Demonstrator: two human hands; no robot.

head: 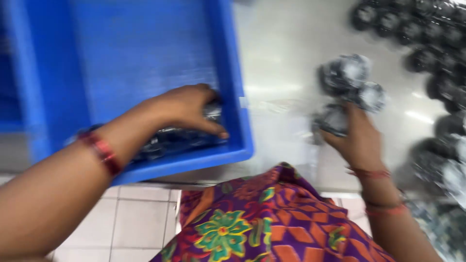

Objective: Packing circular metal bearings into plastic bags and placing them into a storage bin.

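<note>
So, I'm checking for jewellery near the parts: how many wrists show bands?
2: a red band on the left wrist over the blue crate, and red bands on the right wrist.

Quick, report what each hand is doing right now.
Left hand: inside the blue crate, closed over dark wrapped parts.
Right hand: holding a cluster of dark round parts.

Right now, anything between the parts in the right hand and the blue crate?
Only the blue crate near wall, between the white table and its floor. The right hand grips bagged dark round parts over the white table. The left hand lies inside on packed parts.
</note>
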